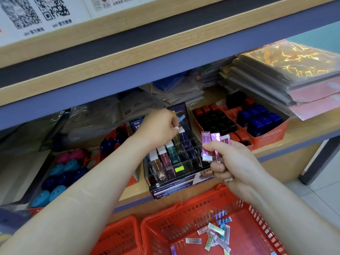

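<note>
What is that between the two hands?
In the head view, a clear display case with upright slim erasers stands between the left hand and the right hand holding pink erasers.

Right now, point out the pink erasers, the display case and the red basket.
pink erasers (206, 142), head view, wrapper of the leftmost one.
display case (176, 187), head view, front label.
red basket (165, 230), head view, back wall.

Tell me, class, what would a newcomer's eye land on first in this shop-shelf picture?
First, the shiny pink slim erasers fanned in the right hand, in front of the shelf at centre right. Next, the left hand pinching the white top of an eraser standing in the clear display rack on the shelf. Below, a red shopping basket holds more glittering loose erasers.
</note>
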Motion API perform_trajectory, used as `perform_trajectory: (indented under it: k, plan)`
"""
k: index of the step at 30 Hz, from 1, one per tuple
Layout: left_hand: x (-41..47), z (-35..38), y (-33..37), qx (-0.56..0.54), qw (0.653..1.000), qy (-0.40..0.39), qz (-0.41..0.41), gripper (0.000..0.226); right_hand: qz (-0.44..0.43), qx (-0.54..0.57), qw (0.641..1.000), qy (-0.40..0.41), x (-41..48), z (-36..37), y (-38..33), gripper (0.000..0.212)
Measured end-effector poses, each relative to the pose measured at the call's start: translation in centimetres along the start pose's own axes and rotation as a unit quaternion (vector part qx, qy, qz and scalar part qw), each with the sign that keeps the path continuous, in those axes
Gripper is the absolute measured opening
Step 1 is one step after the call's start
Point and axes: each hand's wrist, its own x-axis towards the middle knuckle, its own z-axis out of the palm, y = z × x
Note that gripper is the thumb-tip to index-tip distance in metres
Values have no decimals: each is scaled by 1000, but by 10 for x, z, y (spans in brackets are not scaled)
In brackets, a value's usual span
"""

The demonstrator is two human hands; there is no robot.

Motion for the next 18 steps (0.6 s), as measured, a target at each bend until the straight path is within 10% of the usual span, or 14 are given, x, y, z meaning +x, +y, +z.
perform_trajectory:
  k: [18]
  plan:
    - [-3,22,16,179,983,-48,11,13,-13,-14,1000,-16,0,2,2,9]
